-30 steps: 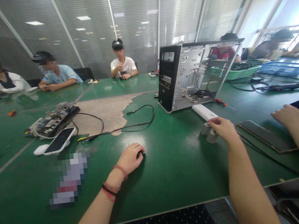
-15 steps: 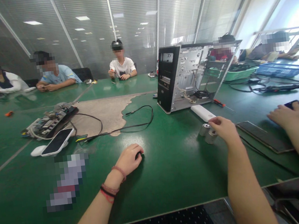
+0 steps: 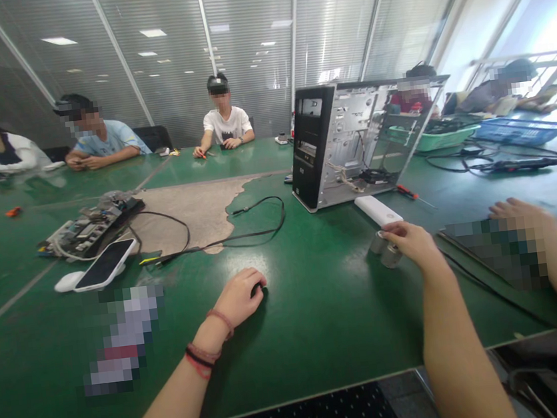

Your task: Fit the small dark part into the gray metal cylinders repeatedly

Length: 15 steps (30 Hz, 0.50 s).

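Left hand (image 3: 241,297) rests on the table (image 3: 316,319), its fingers curled round a small dark object (image 3: 256,289) that peeks out beside the thumb (too little of it shows to say what it is). Right hand (image 3: 407,238) has thumb and forefinger brought nearly together at the tops of two metal cylinders (image 3: 390,256), which sit side by side just before a white bar (image 3: 378,211); whether it grips one or merely touches, I can't tell.

The step in hand looks like steadying or fingering these small pieces, one hand to each lot. Shifting a single cylinder would call for a surer pinch, careful of its neighbour.

The green tabletop is worn through to a pale brown patch (image 3: 183,213). An open computer case (image 3: 308,148) stands beyond the white bar, an orange-handled screwdriver (image 3: 407,191) near its base. Off to the left lie a circuit board (image 3: 92,227) and a white-edged phone (image 3: 106,265). At the right, a co-worker's hand (image 3: 528,221) reaches in over a blurred patch. Other people sit around the far side, before a glass wall with blinds (image 3: 255,50); bright windows (image 3: 555,10) light the right.
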{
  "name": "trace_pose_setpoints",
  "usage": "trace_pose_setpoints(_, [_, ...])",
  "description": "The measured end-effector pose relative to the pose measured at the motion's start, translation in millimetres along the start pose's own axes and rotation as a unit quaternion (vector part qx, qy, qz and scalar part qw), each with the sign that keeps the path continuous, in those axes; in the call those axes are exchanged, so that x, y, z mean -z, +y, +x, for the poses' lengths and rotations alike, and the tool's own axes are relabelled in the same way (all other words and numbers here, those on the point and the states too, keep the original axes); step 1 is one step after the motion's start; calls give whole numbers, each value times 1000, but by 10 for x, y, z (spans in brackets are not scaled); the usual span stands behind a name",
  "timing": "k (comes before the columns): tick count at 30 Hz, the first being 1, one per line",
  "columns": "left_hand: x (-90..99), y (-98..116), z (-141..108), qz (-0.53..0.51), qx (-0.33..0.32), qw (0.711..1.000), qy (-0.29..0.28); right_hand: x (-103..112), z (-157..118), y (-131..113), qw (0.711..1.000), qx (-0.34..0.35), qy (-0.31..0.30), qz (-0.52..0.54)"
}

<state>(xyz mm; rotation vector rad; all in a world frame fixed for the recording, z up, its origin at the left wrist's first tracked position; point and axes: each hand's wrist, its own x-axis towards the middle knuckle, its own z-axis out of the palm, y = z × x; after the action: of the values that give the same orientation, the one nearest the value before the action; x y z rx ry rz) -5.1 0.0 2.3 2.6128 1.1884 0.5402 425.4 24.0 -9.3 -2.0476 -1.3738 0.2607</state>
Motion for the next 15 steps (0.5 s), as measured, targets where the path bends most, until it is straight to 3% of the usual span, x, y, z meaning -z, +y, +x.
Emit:
trace_pose_setpoints(7, [17, 18, -9, 0, 7, 1000, -1, -106, -328, 122, 989, 42, 128, 61])
trace_pose_setpoints(11, [13, 12, -2, -4, 6, 1000, -5, -211, -646, 131, 989, 90, 113, 7])
trace_pose_setpoints(15, [2, -1, 0, -7, 8, 1000, -6, -241, -767, 163, 996, 72, 57, -9])
